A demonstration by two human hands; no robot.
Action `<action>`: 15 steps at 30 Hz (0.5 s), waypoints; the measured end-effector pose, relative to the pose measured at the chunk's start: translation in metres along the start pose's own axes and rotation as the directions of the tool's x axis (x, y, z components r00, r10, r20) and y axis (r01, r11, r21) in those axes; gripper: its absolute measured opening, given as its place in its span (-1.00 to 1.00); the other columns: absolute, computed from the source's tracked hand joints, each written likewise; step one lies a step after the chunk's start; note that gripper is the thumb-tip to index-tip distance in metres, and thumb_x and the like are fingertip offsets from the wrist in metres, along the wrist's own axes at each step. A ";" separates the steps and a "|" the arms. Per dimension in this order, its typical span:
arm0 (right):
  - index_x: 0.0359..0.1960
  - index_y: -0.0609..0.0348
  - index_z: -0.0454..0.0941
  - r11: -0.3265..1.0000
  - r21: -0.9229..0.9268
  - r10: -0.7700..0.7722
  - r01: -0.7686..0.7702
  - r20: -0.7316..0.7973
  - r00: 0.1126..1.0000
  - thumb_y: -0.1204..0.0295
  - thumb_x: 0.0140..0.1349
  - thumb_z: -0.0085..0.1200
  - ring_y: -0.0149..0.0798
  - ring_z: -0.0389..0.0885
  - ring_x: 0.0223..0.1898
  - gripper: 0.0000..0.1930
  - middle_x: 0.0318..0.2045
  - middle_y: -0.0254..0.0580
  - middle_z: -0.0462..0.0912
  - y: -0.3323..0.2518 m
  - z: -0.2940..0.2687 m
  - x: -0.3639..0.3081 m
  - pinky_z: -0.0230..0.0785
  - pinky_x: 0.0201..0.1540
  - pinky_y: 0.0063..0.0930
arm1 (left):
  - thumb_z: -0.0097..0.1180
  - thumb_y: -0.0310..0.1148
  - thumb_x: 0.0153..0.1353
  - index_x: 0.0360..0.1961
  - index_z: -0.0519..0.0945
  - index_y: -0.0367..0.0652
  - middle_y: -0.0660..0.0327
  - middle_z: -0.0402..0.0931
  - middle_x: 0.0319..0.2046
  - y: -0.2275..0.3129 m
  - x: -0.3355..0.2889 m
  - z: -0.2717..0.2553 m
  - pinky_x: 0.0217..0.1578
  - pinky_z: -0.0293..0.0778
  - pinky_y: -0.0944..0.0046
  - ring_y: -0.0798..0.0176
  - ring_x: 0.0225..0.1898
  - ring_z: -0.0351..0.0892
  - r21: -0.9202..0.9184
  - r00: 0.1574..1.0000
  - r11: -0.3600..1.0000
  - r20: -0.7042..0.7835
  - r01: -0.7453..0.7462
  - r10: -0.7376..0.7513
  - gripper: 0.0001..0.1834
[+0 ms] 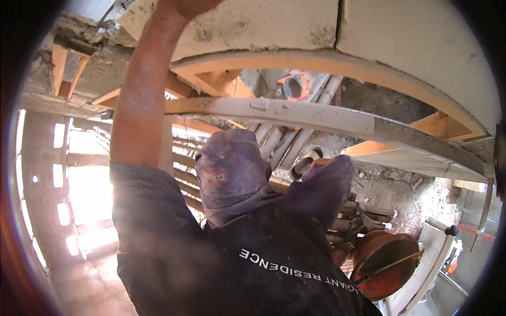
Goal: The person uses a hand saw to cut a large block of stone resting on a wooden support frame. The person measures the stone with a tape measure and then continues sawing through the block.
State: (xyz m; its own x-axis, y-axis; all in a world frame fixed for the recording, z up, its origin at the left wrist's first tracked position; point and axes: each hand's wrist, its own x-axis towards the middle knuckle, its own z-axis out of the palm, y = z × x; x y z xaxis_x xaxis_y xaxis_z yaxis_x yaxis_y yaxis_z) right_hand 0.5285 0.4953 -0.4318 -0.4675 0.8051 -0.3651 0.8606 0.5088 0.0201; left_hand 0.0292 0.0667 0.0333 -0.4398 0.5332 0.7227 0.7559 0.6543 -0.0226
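Observation:
My left arm reaches up past the dusty lower beam (305, 113). My left hand (194, 5) is at the top edge beside a pale, stained panel (253, 29); its fingers are cut off by the picture's edge, so what they touch cannot be seen. Low on the right, a bit of skin that looks like my right arm shows next to a reddish-brown bucket (387, 266). A thin rod or handle crosses the bucket's mouth. My right hand itself does not show. My knees, in dusty purple-grey trousers (229, 168), are bent below me.
A wooden frame edge (327, 58) runs under the panels, with triangular wooden braces. Pipes or poles (295, 142) lie below, near an orange-rimmed object (295, 87). Wooden slats (187, 174) lie under my legs. Rubble covers the ground at right. Bright openings (92, 184) pierce the left side.

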 end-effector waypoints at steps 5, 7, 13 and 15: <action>0.12 0.28 0.14 0.999 0.053 -0.005 0.007 -0.051 0.999 0.23 -0.01 0.19 0.13 0.09 0.21 -0.30 0.14 0.12 0.16 0.037 -0.008 0.035 0.03 0.23 -0.11 | 0.04 -0.18 0.21 -0.23 0.58 -0.35 0.04 0.60 -0.38 -0.022 0.001 0.010 -0.17 0.41 0.31 0.21 -0.29 0.57 -0.101 0.999 0.995 -0.033 -0.013 0.010 -0.62; 0.10 0.28 0.16 0.997 0.073 -0.015 0.021 -0.076 0.997 0.24 0.00 0.18 0.13 0.10 0.20 -0.32 0.13 0.12 0.18 0.043 -0.013 0.053 0.04 0.22 -0.11 | 0.02 -0.19 0.22 -0.21 0.58 -0.35 0.02 0.60 -0.29 -0.018 0.000 0.006 -0.15 0.41 0.31 0.23 -0.21 0.56 -0.049 0.999 0.998 0.017 0.042 -0.041 -0.63; 0.06 0.29 0.21 0.982 0.092 -0.151 0.164 -0.135 0.979 0.25 0.02 0.15 0.14 0.15 0.17 -0.39 0.08 0.13 0.23 0.036 -0.021 0.099 0.07 0.20 -0.10 | 0.02 -0.18 0.19 -0.22 0.60 -0.14 -0.02 0.58 -0.33 -0.061 -0.023 0.018 -0.25 0.43 0.16 0.06 -0.29 0.57 0.249 0.994 0.967 0.103 -0.051 0.026 -0.71; 0.04 0.29 0.23 0.987 0.122 -0.082 0.105 -0.179 0.980 0.25 0.03 0.14 0.15 0.17 0.16 -0.42 0.07 0.13 0.24 0.029 -0.009 0.079 0.08 0.19 -0.10 | 0.06 -0.02 0.12 -0.25 0.58 -0.09 -0.07 0.55 -0.34 -0.056 0.000 0.074 -0.18 0.35 -0.05 -0.10 -0.27 0.50 0.404 0.985 0.915 -0.165 0.016 0.055 -0.63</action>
State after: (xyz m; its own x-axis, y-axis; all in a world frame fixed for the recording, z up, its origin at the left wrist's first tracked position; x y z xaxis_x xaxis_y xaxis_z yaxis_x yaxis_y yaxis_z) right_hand 0.5144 0.5763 -0.4513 -0.5649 0.8023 -0.1927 0.8252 0.5492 -0.1322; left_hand -0.0488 0.0696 -0.0162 -0.3111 0.4727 0.8245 0.4887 0.8236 -0.2878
